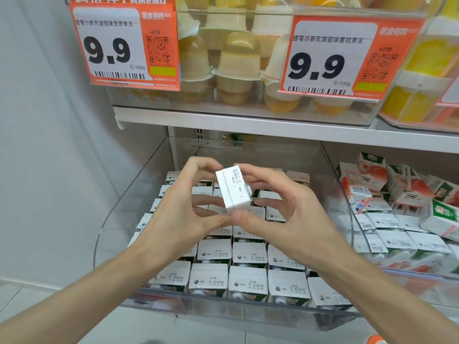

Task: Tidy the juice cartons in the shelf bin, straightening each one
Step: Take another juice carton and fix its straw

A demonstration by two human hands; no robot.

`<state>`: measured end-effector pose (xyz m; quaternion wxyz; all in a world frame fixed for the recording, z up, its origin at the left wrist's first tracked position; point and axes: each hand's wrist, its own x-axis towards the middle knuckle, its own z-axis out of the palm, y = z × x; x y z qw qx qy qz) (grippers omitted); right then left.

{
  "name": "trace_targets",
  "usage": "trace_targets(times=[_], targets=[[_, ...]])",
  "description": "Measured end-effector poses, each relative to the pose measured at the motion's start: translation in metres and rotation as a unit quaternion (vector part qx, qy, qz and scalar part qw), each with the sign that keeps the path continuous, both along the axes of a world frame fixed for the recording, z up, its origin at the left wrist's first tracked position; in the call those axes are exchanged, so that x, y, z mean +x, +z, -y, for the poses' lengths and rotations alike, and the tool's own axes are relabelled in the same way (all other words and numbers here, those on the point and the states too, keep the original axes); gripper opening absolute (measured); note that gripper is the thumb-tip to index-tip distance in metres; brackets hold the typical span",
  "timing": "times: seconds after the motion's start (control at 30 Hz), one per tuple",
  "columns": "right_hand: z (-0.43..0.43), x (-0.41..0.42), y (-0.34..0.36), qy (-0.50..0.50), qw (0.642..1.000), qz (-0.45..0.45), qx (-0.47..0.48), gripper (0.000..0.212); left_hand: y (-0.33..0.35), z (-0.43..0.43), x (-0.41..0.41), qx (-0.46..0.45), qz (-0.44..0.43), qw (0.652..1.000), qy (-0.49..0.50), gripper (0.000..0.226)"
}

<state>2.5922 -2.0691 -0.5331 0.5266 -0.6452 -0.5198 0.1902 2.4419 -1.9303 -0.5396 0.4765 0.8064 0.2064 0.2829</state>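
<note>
A small white juice carton (pixel 232 188) is held up above the clear shelf bin (pixel 139 184), its white end facing me. My left hand (pixel 183 207) grips its left side with curled fingers and thumb. My right hand (pixel 275 207) pinches its right side, thumb under its lower corner. Below, several white-topped cartons (pixel 248 281) stand upright in neat rows inside the bin, green showing on their sides.
To the right, a second clear bin (pixel 409 275) holds red-and-green cartons (pixel 365 184), several lying jumbled at its back. Above, a white shelf (pixel 248 122) carries jelly cups (pixel 238 60) behind two orange 9.9 price tags (pixel 330 58). A pale wall is on the left.
</note>
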Motion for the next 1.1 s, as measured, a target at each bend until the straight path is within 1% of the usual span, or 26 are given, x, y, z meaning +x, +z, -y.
trace_targets(times=[0.07,0.13,0.2,0.27,0.33,0.4,0.5,0.6,0.67,0.73,0.77,0.87,0.9,1.03,1.1], targets=[[-0.001,-0.003,-0.002,0.001,1.000,0.024,-0.011,0.068,-0.001,-0.001,0.000,0.036,-0.010,0.999,0.005,0.070],[-0.001,-0.005,-0.003,-0.009,1.000,0.027,-0.009,0.066,-0.002,-0.001,-0.001,0.056,-0.023,0.998,0.001,0.059],[-0.001,-0.004,0.000,-0.025,1.000,-0.018,0.002,0.057,-0.002,0.001,-0.002,0.034,-0.028,0.999,0.003,0.045],[0.000,-0.003,0.003,-0.031,0.996,-0.081,0.010,0.045,0.002,0.002,-0.002,-0.006,-0.020,1.000,0.007,0.050],[0.001,-0.001,0.004,-0.026,0.995,-0.100,0.006,0.039,0.004,0.000,-0.002,-0.018,-0.016,1.000,-0.001,0.050],[0.002,-0.001,0.005,-0.016,0.996,-0.091,0.002,0.038,0.006,-0.003,-0.002,-0.010,-0.022,1.000,-0.009,0.049],[0.003,0.001,0.006,-0.009,0.998,-0.070,0.002,0.043,0.005,-0.006,-0.003,0.011,-0.041,0.999,-0.014,0.044],[0.002,0.002,0.004,-0.017,0.999,-0.038,-0.008,0.047,0.003,-0.008,-0.005,0.043,-0.051,0.998,0.003,0.041],[0.002,0.002,0.004,-0.027,0.999,-0.042,-0.018,0.046,0.004,-0.010,-0.006,0.046,-0.052,0.998,0.016,0.037],[0.001,0.002,0.007,-0.050,0.995,-0.080,-0.030,0.045,0.005,-0.010,-0.007,0.035,-0.054,0.998,0.016,0.039],[0.000,0.003,0.008,-0.065,0.992,-0.102,-0.044,0.044,0.005,-0.010,-0.006,0.022,-0.056,0.998,0.009,0.043],[-0.001,0.003,0.008,-0.095,0.978,-0.155,-0.104,0.042,0.003,-0.006,-0.003,-0.064,-0.059,0.996,-0.027,0.064],[-0.002,0.003,0.008,-0.099,0.973,-0.174,-0.115,0.040,0.003,-0.004,-0.004,-0.083,-0.060,0.994,-0.038,0.065],[-0.004,0.002,0.008,-0.122,0.958,-0.224,-0.130,0.024,0.001,-0.004,-0.005,-0.084,-0.050,0.992,-0.078,0.044],[-0.005,0.002,0.010,-0.128,0.950,-0.251,-0.132,0.020,-0.001,-0.005,-0.005,-0.074,-0.057,0.991,-0.097,0.048]])
